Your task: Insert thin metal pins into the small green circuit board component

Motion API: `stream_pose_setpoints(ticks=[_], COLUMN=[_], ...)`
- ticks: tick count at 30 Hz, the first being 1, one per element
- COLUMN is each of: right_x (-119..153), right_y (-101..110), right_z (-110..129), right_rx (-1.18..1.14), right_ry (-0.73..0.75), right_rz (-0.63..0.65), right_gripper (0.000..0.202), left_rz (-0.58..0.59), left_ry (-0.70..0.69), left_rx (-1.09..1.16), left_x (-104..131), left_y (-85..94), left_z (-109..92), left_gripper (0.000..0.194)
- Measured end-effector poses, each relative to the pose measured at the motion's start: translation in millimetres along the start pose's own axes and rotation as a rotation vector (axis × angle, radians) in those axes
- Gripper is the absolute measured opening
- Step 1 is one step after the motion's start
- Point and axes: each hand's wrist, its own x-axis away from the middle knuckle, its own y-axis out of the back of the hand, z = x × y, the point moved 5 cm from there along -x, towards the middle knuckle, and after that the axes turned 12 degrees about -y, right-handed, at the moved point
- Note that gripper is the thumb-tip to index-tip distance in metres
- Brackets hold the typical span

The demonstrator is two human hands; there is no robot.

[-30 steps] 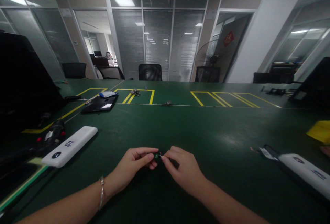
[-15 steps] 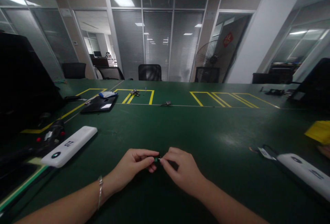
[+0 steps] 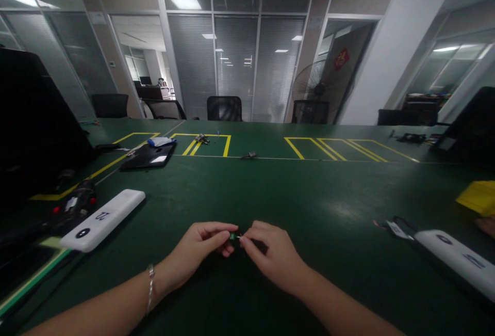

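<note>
Low in the middle of the view, my left hand (image 3: 204, 240) pinches a small green piece (image 3: 232, 236) between thumb and fingers. My right hand (image 3: 270, 251) is closed just to the right of it, its thumb and index finger pinching a tiny pale, thin part (image 3: 238, 238) that points at the green piece. The fingertips of both hands are nearly touching. Whether the two parts are joined is too small to tell. Both hands are above the dark green table (image 3: 216, 191). A silver bracelet (image 3: 150, 287) is on my left wrist.
White power bank (image 3: 106, 220) lies left, another (image 3: 456, 261) right with a cable. Farther off are a black pad (image 3: 149, 155), metal parts (image 3: 201, 139), a small dark part (image 3: 250, 155) and yellow tape outlines. A yellow object (image 3: 477, 199) and part of a hand are at the right edge.
The green piece and my left thumb have shifted slightly upward. My right hand has barely moved, and both hands keep their pinch.
</note>
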Motion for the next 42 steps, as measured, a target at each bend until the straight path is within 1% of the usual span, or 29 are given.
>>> stream_pose_setpoints(ticks=[3, 5, 8, 10, 12, 14, 17, 19, 22, 23, 26, 29, 32, 34, 36, 37, 40, 42], right_x=[-0.8, -0.5, 1.1, 2.1, 2.5, 2.5, 2.8, 3.5, 4.6, 4.7, 3.9, 2.6, 1.6, 1.0, 0.6, 0.3, -0.5, -1.1], right_y=[0.4, -0.5, -1.8, -1.5, -0.6, 0.4, 0.7, 0.0, -2.0, -2.5, -2.5, -0.5, 2.6, 3.4, 2.7, 1.9, -0.7, -2.0], right_z=[-1.3, -1.3, 0.6, 1.5, 1.7, 1.8, 2.4, 3.0, 3.7, 3.6, 2.0, 0.2, -1.1, -1.8, -2.3, -2.4, -3.1, -4.3], right_rx=[-0.055, -0.092, -0.134, -0.164, -0.189, -0.203, -0.204, -0.188, -0.156, -0.153, -0.157, -0.152, -0.137, -0.101, -0.050, -0.027, 0.016, 0.036], right_ry=[-0.021, -0.013, 0.030, 0.046, 0.048, 0.051, 0.065, 0.076, 0.091, 0.090, 0.058, 0.014, -0.023, -0.047, -0.061, -0.063, -0.058, -0.062], right_rz=[-0.013, -0.003, 0.005, -0.009, -0.026, -0.039, -0.031, -0.014, 0.011, 0.011, -0.010, -0.030, -0.044, -0.051, -0.054, -0.054, -0.056, -0.065], right_gripper=[0.027, 0.025, 0.020, 0.017, 0.014, 0.012, 0.011, 0.011, 0.011, 0.011, 0.011, 0.014, 0.019, 0.023, 0.025, 0.025, 0.024, 0.024], left_rz=[-0.046, -0.044, 0.036, 0.105, 0.149, 0.142, 0.097, 0.091, 0.093, 0.093, 0.069, 0.028, -0.007, -0.050, -0.089, -0.101, -0.104, -0.102], left_ry=[-0.038, -0.066, -0.103, -0.136, -0.176, -0.221, -0.290, -0.285, -0.240, -0.241, -0.238, -0.172, -0.120, -0.095, -0.074, -0.067, -0.058, -0.055], left_rx=[0.025, -0.001, -0.105, -0.156, -0.204, -0.300, -0.472, -0.503, -0.424, -0.384, -0.283, -0.157, 0.048, 0.132, 0.144, 0.137, 0.124, 0.131], left_x=[-1.0, -1.3, -0.4, 1.1, 3.1, 4.6, 5.7, 5.5, 4.2, 3.6, 1.8, -0.1, -1.3, -1.6, -1.6, -1.5, -1.6, -1.6], left_y=[3.2, 3.3, -1.8, -6.9, -10.7, -11.0, -8.6, -7.5, -6.8, -6.9, -5.8, -3.3, -1.2, 1.8, 5.1, 6.2, 6.7, 5.7], left_z=[0.9, 0.2, -3.1, -5.9, -8.0, -9.4, -11.7, -11.1, -9.4, -9.7, -10.2, -6.7, -2.7, -0.6, 1.1, 1.6, 2.4, 2.4], left_gripper=[0.028, 0.030, 0.031, 0.031, 0.031, 0.030, 0.022, 0.024, 0.037, 0.038, 0.025, 0.018, 0.022, 0.030, 0.036, 0.036, 0.027, 0.025])
